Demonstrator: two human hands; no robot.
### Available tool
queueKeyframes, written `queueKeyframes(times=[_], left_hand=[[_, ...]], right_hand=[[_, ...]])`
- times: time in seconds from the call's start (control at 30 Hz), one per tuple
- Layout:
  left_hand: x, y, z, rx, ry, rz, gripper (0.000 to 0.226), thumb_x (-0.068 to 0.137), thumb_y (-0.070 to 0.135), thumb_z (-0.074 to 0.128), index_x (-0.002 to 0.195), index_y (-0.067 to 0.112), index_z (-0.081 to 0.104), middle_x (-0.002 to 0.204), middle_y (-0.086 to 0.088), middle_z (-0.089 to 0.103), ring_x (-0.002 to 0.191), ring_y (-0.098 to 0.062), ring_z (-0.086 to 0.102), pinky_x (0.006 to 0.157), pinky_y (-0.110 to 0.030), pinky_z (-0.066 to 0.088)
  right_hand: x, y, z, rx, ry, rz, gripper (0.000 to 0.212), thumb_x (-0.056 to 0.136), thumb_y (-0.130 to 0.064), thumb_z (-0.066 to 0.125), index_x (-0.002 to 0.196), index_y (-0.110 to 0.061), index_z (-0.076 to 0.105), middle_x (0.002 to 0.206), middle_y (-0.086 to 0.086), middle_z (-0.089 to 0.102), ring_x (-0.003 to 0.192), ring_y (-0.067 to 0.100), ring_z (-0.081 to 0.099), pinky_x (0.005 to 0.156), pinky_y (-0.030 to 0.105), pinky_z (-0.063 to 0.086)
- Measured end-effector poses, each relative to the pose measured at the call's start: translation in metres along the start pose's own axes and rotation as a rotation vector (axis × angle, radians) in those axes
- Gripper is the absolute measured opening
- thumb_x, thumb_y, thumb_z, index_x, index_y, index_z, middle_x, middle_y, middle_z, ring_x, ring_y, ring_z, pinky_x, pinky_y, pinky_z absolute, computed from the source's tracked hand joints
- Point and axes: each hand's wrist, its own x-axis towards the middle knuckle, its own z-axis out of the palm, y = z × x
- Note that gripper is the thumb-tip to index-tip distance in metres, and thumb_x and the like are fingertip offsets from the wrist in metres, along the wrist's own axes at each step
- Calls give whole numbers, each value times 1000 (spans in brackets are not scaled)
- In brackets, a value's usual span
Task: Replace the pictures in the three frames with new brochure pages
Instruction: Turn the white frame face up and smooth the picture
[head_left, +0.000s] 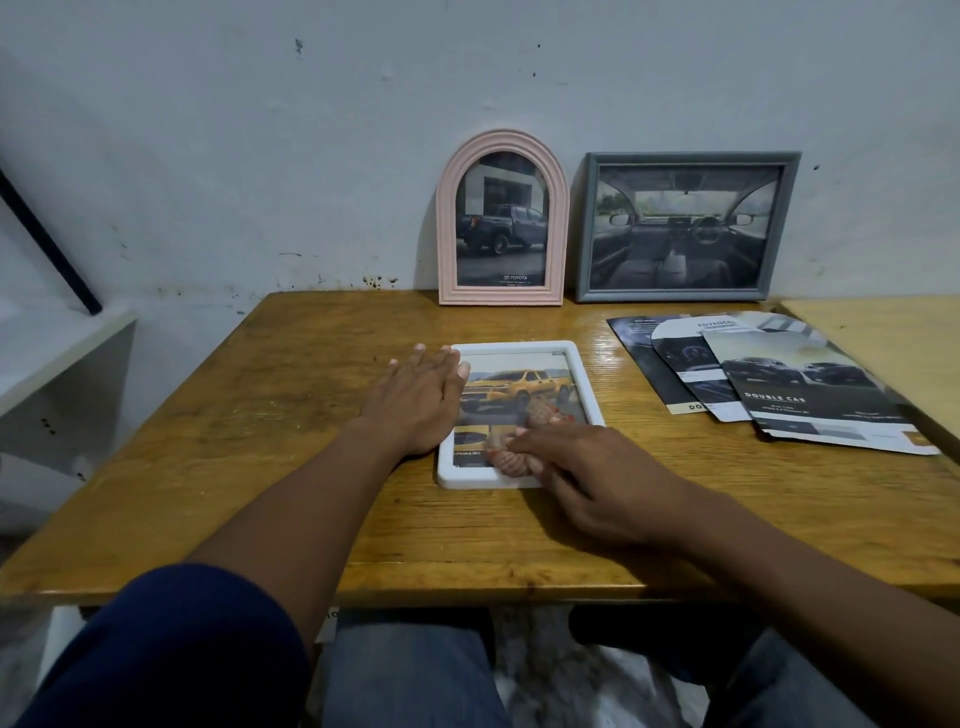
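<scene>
Nearest my view are knees in blue jeans (405, 675) and a dark blue sleeve (171, 654) on the left arm, both below the near edge of the wooden table (260, 441). On that table the white frame (584, 374) lies flat and face up, showing a picture of a yellow car (511, 387). The left hand (415, 400) lies flat on the frame's left rim, fingers straight and together, gripping nothing. The right hand (587, 483) covers the frame's near right corner, its fingers loosely bent with their tips resting on the glass, holding nothing that I can see. Beyond the white frame, a pink arched frame (448, 218) and a grey rectangular frame (584, 228) lean upright against the wall, each with a car picture inside. To the white frame's right, the brochure pages (810, 400) lie fanned out and overlapping.
</scene>
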Motion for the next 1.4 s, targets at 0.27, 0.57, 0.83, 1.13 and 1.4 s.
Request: queueKeyframes(times=[0.27,0.57,0.83,1.13,1.4], left_hand=[[-1,2,-3,34,-7,13,61,108,49,10,162,22,18,169,2,15,156,-18,3,124,-42,3],[9,11,-18,-173,28,-5,88,89,74,4,161,27,19,169,2,11,156,-17,0,124,-43,0],[10,25,11,-75,-117,4,96,86,76,-2,161,16,-7,168,-1,-15,154,-14,-16,126,-41,-4],[9,28,13,-83,-72,-19,100,86,79,-2,162,15,-2,169,-1,-9,155,-15,-10,126,-38,-2],[6,31,11,-101,-65,-18,91,94,74,3,162,13,1,170,-3,-6,156,-16,-7,124,-38,-2]], right_hand=[[-26,20,-13,-123,99,20,26,99,-32,35,102,-25,59,100,-5,61,91,10,52,79,33,47],[75,41,-82,250,402,410,26,105,-22,39,93,-9,60,81,5,64,71,20,64,61,36,53],[93,69,4,-206,-26,273,72,95,-47,14,152,-8,32,159,16,31,149,30,22,122,43,16],[24,32,-2,92,119,272,40,106,-23,35,144,-13,46,153,7,43,148,21,21,114,22,13],[-36,-12,13,-28,159,226,49,102,-28,31,149,-16,40,155,4,41,148,18,25,120,28,12]])
